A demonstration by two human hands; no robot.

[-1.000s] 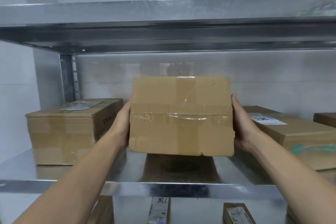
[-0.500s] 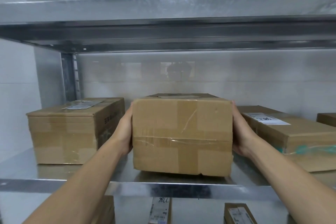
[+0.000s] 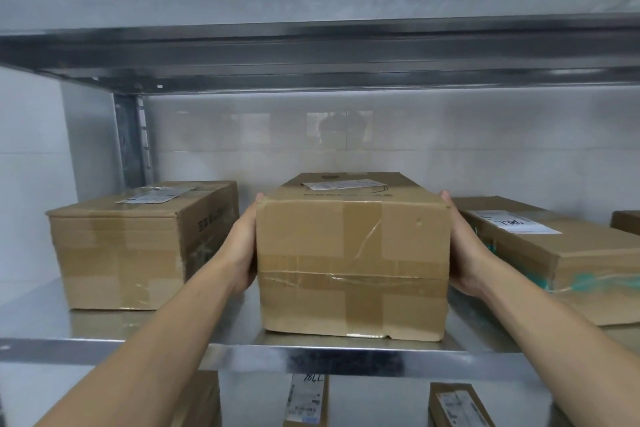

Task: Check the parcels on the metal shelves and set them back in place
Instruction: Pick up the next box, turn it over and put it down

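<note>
A taped brown cardboard parcel (image 3: 351, 263) stands on the metal shelf (image 3: 242, 355) near its front edge, white label on top. My left hand (image 3: 244, 246) lies flat against its left side, thumb tip showing at the top corner. My right hand (image 3: 462, 246) presses flat against its right side, fingertips reaching the top back corner. Most of the fingers on both hands are hidden behind the parcel.
A labelled box (image 3: 138, 246) stands to the left and a long flat box (image 3: 554, 260) to the right, both close to my hands. Another box edge (image 3: 627, 222) shows far right. The upper shelf (image 3: 311, 45) hangs overhead. Small parcels (image 3: 306, 399) sit on the shelf below.
The parcel was held up and tipped toward me; it has come down, turned label-up, and now sits on the shelf. Both hands stayed on its sides.
</note>
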